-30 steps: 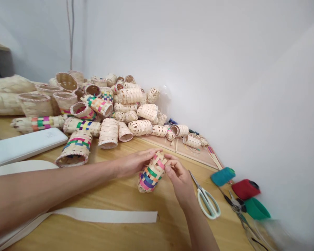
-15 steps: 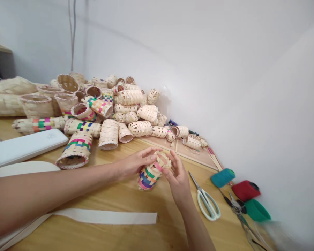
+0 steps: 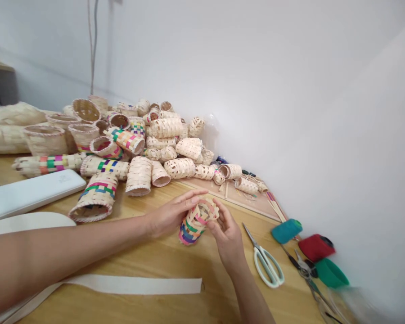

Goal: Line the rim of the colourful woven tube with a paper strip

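Observation:
Between my hands is a small woven basket (image 3: 193, 227) with pink, green, orange and blue bands, tilted so that its open top faces up and toward me. Loose strip ends stand up around its rim. My left hand (image 3: 173, 211) grips the left side near the rim, thumb on the edge and fingers behind. On the right, my right hand (image 3: 227, 234) pinches the rim between thumb and fingers; its fingertips are partly hidden behind the strips. The basket's lower end is close to the wooden table (image 3: 168, 261); whether it touches cannot be made out.
A large pile of woven baskets (image 3: 139, 175) lies along the wall. Scissors (image 3: 268, 265) lie right of my right hand, beside teal thread (image 3: 286, 230), red thread (image 3: 317, 247) and pliers (image 3: 303, 269). A white strap (image 3: 148, 285) runs in front, and a white box-like device (image 3: 37, 193) sits left.
The basket has turned slightly, so more of its opening shows. My fingers have shifted a little along the rim, and the camera view has moved slightly.

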Action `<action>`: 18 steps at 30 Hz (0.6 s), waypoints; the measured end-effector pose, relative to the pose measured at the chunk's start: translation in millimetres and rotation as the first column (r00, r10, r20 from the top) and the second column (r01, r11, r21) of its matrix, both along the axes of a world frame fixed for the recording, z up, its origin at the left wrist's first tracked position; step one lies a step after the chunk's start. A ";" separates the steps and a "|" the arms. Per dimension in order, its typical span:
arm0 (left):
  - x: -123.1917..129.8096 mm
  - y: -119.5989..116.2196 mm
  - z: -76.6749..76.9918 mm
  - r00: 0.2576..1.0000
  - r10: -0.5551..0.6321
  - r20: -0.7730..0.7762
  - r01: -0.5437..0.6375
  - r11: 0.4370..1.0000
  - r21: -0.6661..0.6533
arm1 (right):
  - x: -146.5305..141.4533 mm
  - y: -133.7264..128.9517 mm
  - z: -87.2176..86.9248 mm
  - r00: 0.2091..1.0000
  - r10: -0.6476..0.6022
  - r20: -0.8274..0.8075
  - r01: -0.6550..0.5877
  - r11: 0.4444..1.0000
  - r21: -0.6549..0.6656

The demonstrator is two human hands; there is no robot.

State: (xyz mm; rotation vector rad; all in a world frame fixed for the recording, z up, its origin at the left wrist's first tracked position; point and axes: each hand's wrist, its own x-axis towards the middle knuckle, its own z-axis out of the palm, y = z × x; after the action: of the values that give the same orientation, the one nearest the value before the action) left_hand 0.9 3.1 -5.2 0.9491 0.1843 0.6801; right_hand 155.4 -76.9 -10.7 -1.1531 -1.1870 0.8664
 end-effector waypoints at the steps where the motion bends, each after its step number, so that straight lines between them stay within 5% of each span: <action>1: -0.1 0.0 -0.2 1.000 -0.005 -0.004 0.005 1.000 -0.008 | -1.2 -0.2 0.5 1.000 0.004 -0.003 -0.004 1.000 0.004; 12: -3.9 1.5 -9.2 0.999 -0.038 -0.011 0.039 0.998 0.055 | 5.8 3.0 -5.9 0.994 0.109 -0.029 -0.109 0.994 -0.017; 18: -4.1 12.3 -16.9 0.999 -0.030 -0.042 0.040 0.966 0.255 | 10.1 1.1 -2.1 0.984 0.174 -0.035 -0.176 0.982 -0.064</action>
State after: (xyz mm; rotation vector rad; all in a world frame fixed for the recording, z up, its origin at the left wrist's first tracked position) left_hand -3.2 15.3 -22.1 1.2113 0.1137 0.6638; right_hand 165.5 -75.8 -12.7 -1.0975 -1.2575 1.0602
